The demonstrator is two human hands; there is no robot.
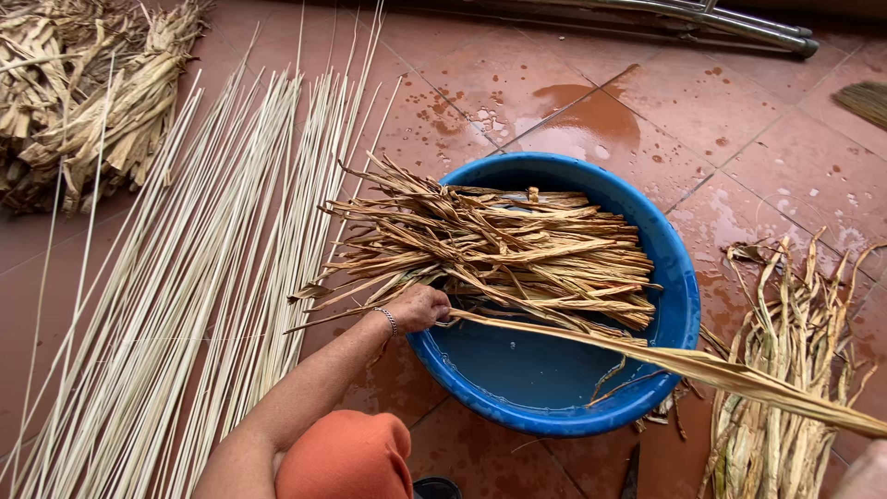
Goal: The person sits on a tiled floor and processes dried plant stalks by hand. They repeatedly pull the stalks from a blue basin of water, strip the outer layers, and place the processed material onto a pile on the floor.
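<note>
My left hand is closed on one end of a long dried leaf strip, at the near left rim of a round blue basin. The strip runs rightward over the basin and out past its right rim. A bundle of brown dried leaves lies across the basin, its ends sticking out over the left rim just above my hand. Shallow water shows in the basin's bottom. Only a sliver of my right hand appears at the bottom right corner, below the strip's far end; its grip is hidden.
Long pale thin sticks lie fanned on the wet red tiled floor to the left. A heap of dried leaves sits at top left, and damp leaves lie right of the basin. Metal tubes cross the top edge.
</note>
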